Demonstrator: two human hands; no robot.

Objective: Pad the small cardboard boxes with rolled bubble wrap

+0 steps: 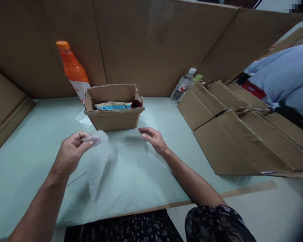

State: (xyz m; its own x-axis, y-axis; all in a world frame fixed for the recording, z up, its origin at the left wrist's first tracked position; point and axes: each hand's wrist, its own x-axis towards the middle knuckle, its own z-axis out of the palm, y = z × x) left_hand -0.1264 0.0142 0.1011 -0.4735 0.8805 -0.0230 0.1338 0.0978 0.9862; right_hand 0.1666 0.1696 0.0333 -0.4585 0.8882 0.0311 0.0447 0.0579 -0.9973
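Note:
My left hand [74,148] is closed, pinching a small pale purplish item [94,138] together with a strip of clear bubble wrap [97,171] that hangs down to the table. What the small item is, I cannot make out. My right hand [153,138] hovers over the table with nothing in it, its fingers stretched out and slightly apart. Just beyond both hands stands an open cardboard box [113,120]. Inside it lie a blue-and-yellow packet [113,106] and something dark red [136,104].
An orange bottle [74,69] stands behind the box, near another bubble wrap piece [83,119]. A clear water bottle [183,85] leans at the back right beside several cardboard boxes [232,141]. Tall cardboard panels [141,43] close off the back. A person in a light blue top [285,74] is at right.

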